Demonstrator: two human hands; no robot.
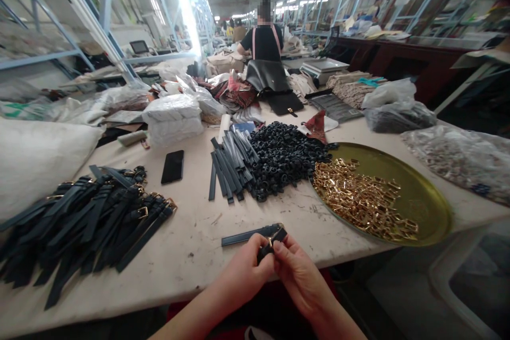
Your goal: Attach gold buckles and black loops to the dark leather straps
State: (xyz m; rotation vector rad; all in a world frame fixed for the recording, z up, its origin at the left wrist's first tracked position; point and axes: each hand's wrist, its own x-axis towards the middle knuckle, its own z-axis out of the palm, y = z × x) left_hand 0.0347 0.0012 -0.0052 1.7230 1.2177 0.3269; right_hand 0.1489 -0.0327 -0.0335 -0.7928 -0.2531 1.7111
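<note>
My left hand (249,265) and my right hand (297,271) meet at the table's front edge. Between them they grip a short dark leather strap (279,235) with a gold buckle (271,242); the fingers cover part of both. Just behind them, a dark strap with gold hardware (241,237) lies on the table. Farther back are a bundle of plain dark strips (229,170) and a heap of small black loops (282,154). On the right, a round gold-coloured tray (432,212) holds a pile of gold buckles (358,196).
A pile of buckled dark straps (91,218) covers the left of the table (183,255). A black phone (172,167) lies behind it. Plastic-wrapped packs (173,117), a black leather piece (269,82) and bags (398,106) line the back. A person (266,40) stands beyond.
</note>
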